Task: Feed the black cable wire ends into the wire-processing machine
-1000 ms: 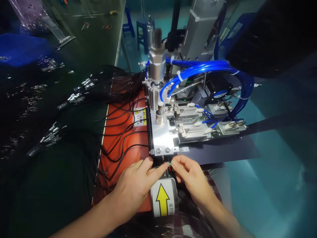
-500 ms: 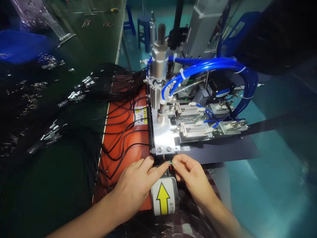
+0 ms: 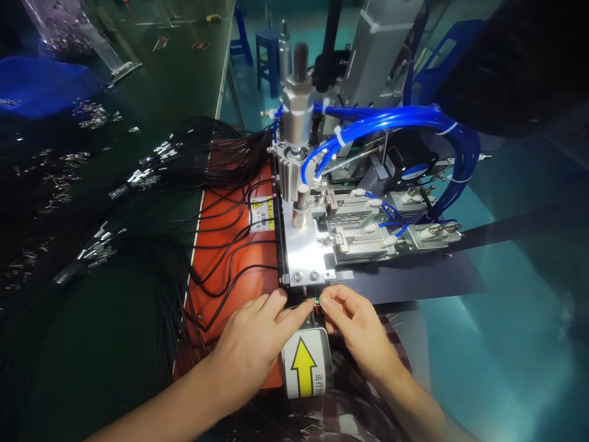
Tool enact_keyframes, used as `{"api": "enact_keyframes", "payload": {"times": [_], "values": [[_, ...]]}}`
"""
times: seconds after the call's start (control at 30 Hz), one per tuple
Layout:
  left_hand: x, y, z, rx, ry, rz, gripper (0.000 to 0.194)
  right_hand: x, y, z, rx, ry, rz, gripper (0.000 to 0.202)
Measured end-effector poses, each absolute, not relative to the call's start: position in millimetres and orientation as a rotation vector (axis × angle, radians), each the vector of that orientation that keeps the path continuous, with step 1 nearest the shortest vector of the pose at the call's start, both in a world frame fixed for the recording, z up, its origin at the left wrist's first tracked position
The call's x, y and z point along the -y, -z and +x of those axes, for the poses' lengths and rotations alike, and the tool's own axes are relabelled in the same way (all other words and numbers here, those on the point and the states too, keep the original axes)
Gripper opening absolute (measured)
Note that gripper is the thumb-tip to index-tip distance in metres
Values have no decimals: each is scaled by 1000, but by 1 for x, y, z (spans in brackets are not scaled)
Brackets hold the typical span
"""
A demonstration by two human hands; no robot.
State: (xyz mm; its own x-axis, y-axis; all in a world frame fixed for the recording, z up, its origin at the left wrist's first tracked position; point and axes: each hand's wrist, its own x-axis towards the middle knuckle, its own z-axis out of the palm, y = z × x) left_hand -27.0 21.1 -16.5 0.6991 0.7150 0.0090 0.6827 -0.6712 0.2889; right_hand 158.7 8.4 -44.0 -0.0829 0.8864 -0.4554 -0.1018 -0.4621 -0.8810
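Wires (image 3: 317, 306) between fingertips, just beyond the arrow (image 3: 304, 371).
Right hand (image 3: 354, 316): thumb and forefinger pinch the wires; left hand (image 3: 253, 331): one fingertip meets their other side, though whether it pinches I cannot tell.

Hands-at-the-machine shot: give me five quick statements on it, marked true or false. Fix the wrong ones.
1. The left hand and right hand both reach in to a small part by the near edge of the metal plate. True.
2. The wires over the orange panel are white. False: they are black.
3. The arrow on the white label points away from the person. True.
4. A hand covers the warning label on the orange panel. False: both hands are clear of it.
5. The tubes arching over the machine are yellow. False: they are blue.
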Motion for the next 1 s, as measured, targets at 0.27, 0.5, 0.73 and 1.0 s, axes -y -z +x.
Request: {"api": "enact_keyframes", "payload": {"times": [0.27,0.5,0.73,1.0], "values": [[-21,15,-25,-1116,-151,2660,47,-9,44,160,923,-1642,-1421,26],[-21,16,-26,-1111,-124,2656,47,-8,46,159,915,-1635,-1421,25],[-20,17,-26,-1097,-142,2656,46,-7,48,158,949,-1591,-1423,23],[-20,16,-26,-1111,-152,2670,44,-6,48,158,972,-1558,-1408,21]]}}
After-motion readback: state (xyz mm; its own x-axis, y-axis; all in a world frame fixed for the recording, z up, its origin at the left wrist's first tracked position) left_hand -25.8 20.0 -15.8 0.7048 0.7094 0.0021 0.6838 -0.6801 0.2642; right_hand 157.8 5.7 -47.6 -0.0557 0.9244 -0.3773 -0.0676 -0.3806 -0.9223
